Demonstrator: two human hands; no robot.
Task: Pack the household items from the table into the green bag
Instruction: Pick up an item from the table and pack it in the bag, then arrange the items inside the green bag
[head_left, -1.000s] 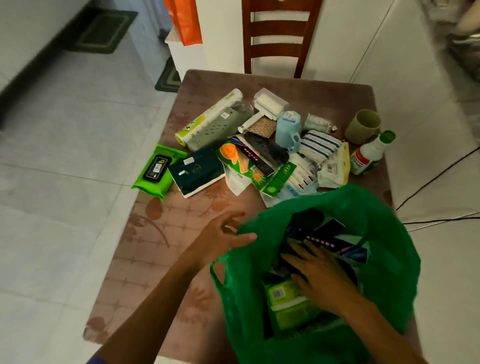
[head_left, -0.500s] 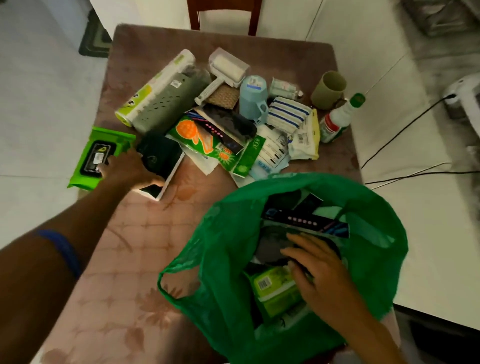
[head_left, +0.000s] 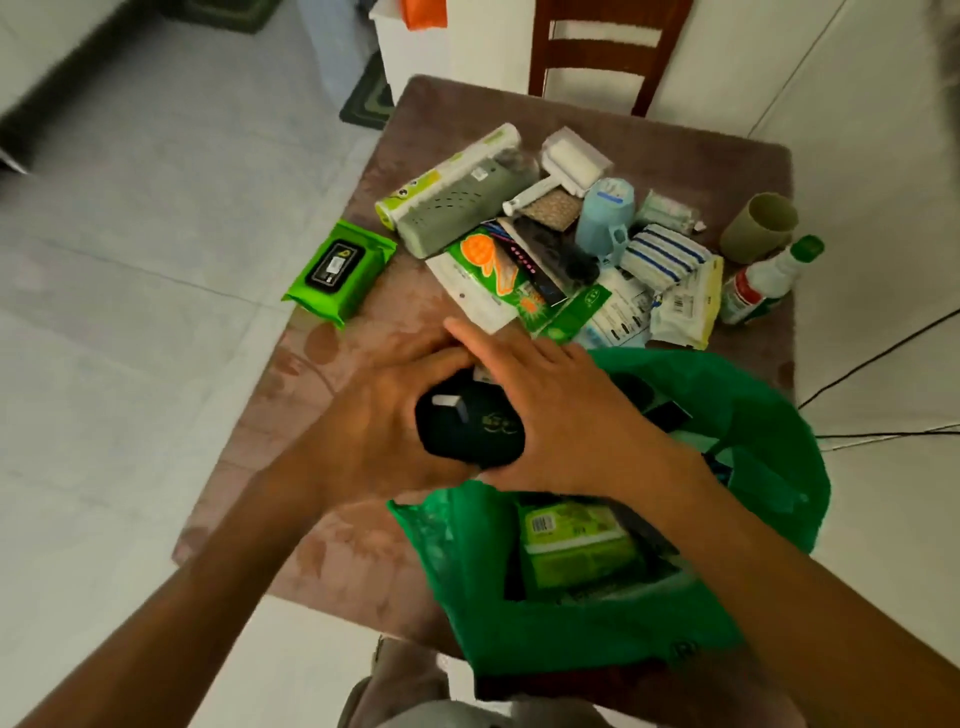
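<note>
A dark packet (head_left: 470, 428) with a small white label is held between both hands, above the table (head_left: 675, 150) just left of the green bag's mouth. My left hand (head_left: 374, 421) curls round its left side. My right hand (head_left: 566, 415) clasps its right side, with fingers stretched over the top and thumb underneath. The green bag (head_left: 519, 629) sits open at the table's near right corner. A light green pack (head_left: 576, 540) and dark items lie inside it.
Household items lie piled on the table's far half: a green wipes pack (head_left: 337, 267), a grey-green perforated case (head_left: 457, 208), a lint roller (head_left: 571, 166), a blue cup (head_left: 605, 213), an olive cup (head_left: 758, 226) and a white bottle (head_left: 763, 280). A wooden chair (head_left: 597, 52) stands behind the table.
My left hand picked up the dark packet from beside the wipes pack and brought it toward the bag. My right hand came out of the bag and joined it on the packet.
</note>
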